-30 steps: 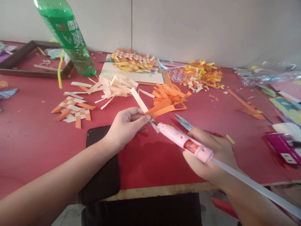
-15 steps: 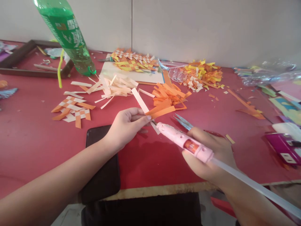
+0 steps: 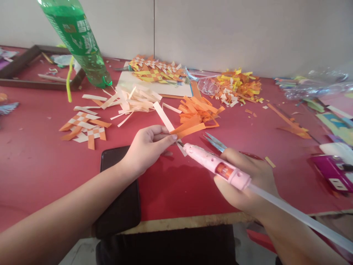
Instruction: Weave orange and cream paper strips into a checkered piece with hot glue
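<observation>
Between thumb and fingers, my left hand [image 3: 150, 147] pinches crossed paper strips: a cream strip [image 3: 163, 116] pointing up and orange strips [image 3: 190, 127] pointing right. My right hand [image 3: 248, 180] is wrapped round a pink glue gun [image 3: 212, 162] with a translucent glue stick [image 3: 298, 217] coming out of its back end. The nozzle meets the strips beside my left thumb; whether glue is flowing I cannot tell. Scissors [image 3: 216, 141] lie beyond my right hand, which partly hides them. A black phone [image 3: 118, 206] rests under my left forearm.
Cream strips [image 3: 138, 98] and orange strips [image 3: 200, 110] lie in heaps behind my hands. Woven orange-and-cream pieces [image 3: 85, 125] are on the left. A green bottle [image 3: 79, 42] stands near a dark frame [image 3: 30, 84]. Scraps [image 3: 242, 86] lie at the back, a magenta device [image 3: 331, 171] at right.
Almost nothing differs. The whole view has shifted very slightly; both hands keep their hold, with the glue gun's nozzle still at the strips.
</observation>
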`<move>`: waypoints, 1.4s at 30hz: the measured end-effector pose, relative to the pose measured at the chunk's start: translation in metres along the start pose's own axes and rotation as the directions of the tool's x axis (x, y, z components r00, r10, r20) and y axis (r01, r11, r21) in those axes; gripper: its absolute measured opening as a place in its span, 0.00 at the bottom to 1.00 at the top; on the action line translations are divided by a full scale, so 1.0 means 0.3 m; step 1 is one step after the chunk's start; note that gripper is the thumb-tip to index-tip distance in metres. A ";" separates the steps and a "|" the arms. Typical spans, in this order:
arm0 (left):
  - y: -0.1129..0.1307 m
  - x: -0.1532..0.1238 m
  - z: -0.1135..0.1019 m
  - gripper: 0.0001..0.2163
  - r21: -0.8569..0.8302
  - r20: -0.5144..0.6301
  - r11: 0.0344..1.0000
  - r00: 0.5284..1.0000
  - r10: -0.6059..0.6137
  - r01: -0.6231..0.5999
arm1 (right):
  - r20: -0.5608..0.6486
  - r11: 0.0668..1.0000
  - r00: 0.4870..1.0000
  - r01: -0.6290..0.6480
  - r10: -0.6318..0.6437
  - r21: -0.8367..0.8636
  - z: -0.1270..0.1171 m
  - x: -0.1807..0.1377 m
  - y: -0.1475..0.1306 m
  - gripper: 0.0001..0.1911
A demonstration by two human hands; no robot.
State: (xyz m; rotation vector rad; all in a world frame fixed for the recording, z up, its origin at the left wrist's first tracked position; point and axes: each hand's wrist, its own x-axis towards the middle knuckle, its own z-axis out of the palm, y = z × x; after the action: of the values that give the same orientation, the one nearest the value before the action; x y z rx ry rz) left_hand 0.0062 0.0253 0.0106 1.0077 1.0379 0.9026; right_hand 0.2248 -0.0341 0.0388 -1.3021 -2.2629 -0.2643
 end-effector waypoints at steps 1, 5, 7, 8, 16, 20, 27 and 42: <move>0.000 0.000 0.001 0.10 0.003 -0.002 1.000 1.000 -0.003 0.003 | 0.000 1.000 1.000 0.002 -0.002 -0.011 -0.003 0.001 -0.001 0.09; 0.001 -0.002 0.002 0.11 0.025 -0.018 1.000 1.000 -0.006 0.006 | 0.001 1.000 1.000 -0.002 0.002 -0.022 -0.007 -0.004 0.003 0.07; 0.001 -0.003 0.001 0.11 0.028 -0.019 1.000 1.000 -0.001 0.002 | 0.014 1.000 1.000 -0.007 0.007 -0.021 -0.007 -0.010 0.007 0.06; 0.001 -0.003 0.001 0.11 0.028 -0.016 1.000 1.000 0.003 -0.003 | 0.027 1.000 1.000 -0.015 0.016 -0.026 -0.006 -0.013 0.010 0.05; 0.000 -0.005 0.005 0.10 0.042 0.007 0.999 1.000 0.030 -0.031 | 0.041 0.999 0.998 -0.053 0.054 -0.010 -0.010 -0.014 0.011 0.04; 0.000 -0.008 0.002 0.10 0.048 0.032 0.998 0.999 0.041 -0.042 | 0.024 0.998 0.999 -0.049 0.048 0.026 -0.008 -0.013 0.014 0.06; 0.001 -0.007 0.000 0.10 0.069 0.021 0.997 0.999 0.035 -0.036 | 0.023 0.997 0.998 -0.058 0.057 0.047 -0.002 -0.018 0.023 0.07; -0.004 0.006 0.006 0.09 -0.040 -0.070 0.999 0.998 -0.007 0.005 | 0.074 0.931 0.976 -0.173 0.207 -0.322 -0.057 -0.092 0.265 0.15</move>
State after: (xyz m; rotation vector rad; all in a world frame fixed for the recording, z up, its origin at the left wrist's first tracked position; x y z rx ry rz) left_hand 0.0084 0.0264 0.0093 0.9447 1.0766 0.9557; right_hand 0.3093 -0.0205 0.0325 -1.7250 -2.2238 -0.5126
